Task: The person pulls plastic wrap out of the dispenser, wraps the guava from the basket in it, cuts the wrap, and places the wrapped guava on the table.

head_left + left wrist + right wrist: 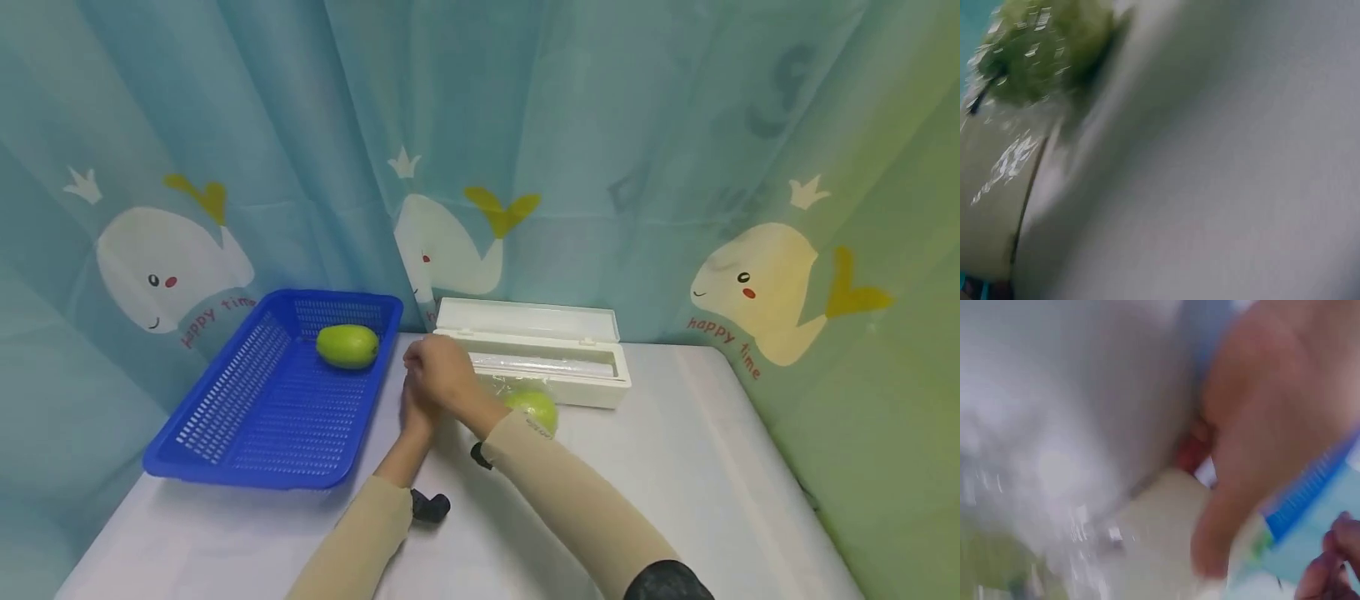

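In the head view my right hand (pixel 450 371) has its fingers curled at the left end of a white cling film box (pixel 570 392). My left hand (pixel 417 410) is just below, partly covered by the right hand. What either hand holds is hidden. A green fruit (pixel 536 406) sits in front of the box under clear film, partly behind my right sleeve. The left wrist view shows this fruit (pixel 1041 50) with shiny film (pixel 1010 164) beside it. The right wrist view is blurred; a small red piece (pixel 1192 453) shows by a hand.
A blue plastic basket (pixel 273 479) stands on the left, with a green oval fruit (pixel 347 346) inside. The box lid (pixel 525 317) is raised, and a film roll (pixel 540 363) lies inside. A whale-print curtain (pixel 600 167) hangs behind the white table (pixel 690 467).
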### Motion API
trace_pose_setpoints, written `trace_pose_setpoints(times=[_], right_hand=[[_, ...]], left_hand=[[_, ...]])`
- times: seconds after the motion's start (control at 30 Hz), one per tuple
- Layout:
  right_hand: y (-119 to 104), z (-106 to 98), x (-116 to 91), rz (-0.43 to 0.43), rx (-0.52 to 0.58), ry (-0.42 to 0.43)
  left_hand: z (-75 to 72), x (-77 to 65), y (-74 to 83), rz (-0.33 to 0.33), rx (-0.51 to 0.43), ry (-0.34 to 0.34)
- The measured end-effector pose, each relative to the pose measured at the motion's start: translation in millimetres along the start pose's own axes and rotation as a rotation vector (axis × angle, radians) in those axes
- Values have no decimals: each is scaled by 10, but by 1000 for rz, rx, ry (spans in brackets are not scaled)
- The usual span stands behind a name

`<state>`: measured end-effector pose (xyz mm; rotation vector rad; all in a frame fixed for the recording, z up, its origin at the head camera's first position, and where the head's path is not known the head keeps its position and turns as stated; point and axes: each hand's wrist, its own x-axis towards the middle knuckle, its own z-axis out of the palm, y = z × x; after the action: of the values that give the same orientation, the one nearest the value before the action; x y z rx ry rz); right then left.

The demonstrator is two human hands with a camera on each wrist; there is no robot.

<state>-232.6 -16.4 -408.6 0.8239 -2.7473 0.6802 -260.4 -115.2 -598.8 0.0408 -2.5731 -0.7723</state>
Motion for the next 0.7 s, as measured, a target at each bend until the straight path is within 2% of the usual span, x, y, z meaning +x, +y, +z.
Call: trace_pose_setpoints(times=[0.03, 0.07, 0.1, 0.13, 0.17, 0.23, 0.37, 0.4, 0.47, 0.57, 0.63, 0.7], right_hand=[[25, -67, -12, -18, 13, 10], [74, -154, -29, -24, 38, 12], [146, -246, -53, -24, 62, 8], [234, -346, -92, -11, 84, -15], [342, -436, -143, -1, 98, -41], [594, -597, -292, 28, 100, -98], [1053, -794, -665, 76, 44, -190], [1136, -811, -743, 71, 23, -204], [1244, -811, -873, 51, 6, -200], [1322, -771, -972, -15, -3, -131], [1334, -749, -1005, -38, 14, -85], [1343, -731, -1034, -56, 11, -66]], left_hand=[[25, 5, -18, -17, -62, -57], [-161, -26, 112, -119, -307, -99], [-369, -58, 253, -225, -485, -139], [-582, -86, 394, -312, -597, -192], [-726, -117, 485, -339, -654, -222], [-965, -178, 647, -381, -707, -279], [-1211, -282, 790, -384, -723, -331], [-1250, -301, 807, -355, -738, -332], [-1319, -337, 844, -256, -763, -303], [-1361, -367, 952, -33, -681, -218], [-1345, -373, 1051, 109, -560, -163], [-1313, -362, 1149, 234, -385, -147]])
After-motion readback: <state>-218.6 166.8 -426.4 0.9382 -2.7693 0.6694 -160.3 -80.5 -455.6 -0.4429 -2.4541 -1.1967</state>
